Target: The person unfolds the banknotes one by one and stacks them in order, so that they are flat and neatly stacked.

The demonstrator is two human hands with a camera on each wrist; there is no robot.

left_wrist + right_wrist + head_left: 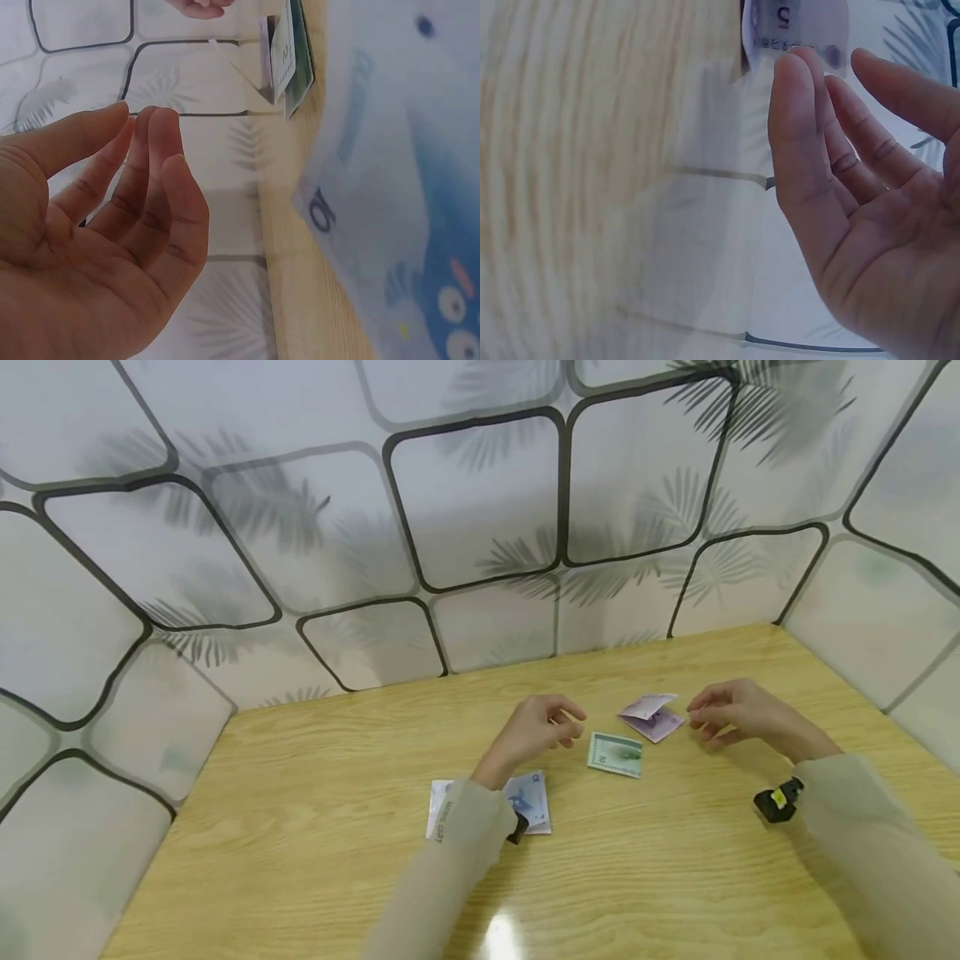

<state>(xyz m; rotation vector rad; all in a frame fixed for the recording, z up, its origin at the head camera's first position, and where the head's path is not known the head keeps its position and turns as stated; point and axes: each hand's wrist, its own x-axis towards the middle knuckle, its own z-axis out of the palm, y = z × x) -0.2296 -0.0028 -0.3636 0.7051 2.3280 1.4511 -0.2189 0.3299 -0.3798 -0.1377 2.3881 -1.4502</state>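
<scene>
My left hand (531, 728) hovers left of a green banknote (615, 755), fingers loosely curved and nothing between them. The left wrist view shows the thumb and fingertips (166, 135) apart from any paper. To the right, my right hand (741, 717) is beside a folded purple banknote (654, 723), whose upper half stands raised from the table. In the right wrist view, its relaxed fingers hold nothing and the purple note, marked 5, appears just beyond them. Blue banknotes (531, 797), one marked 10, lie beneath my left forearm, which partly hides them.
A wooden table (300, 827) carries the notes. Pale fabric walls (480, 502) with dark outlines and leaf patterns enclose its back and sides. A small black camera (776, 802) is strapped at the right wrist, and another (517, 828) at the left.
</scene>
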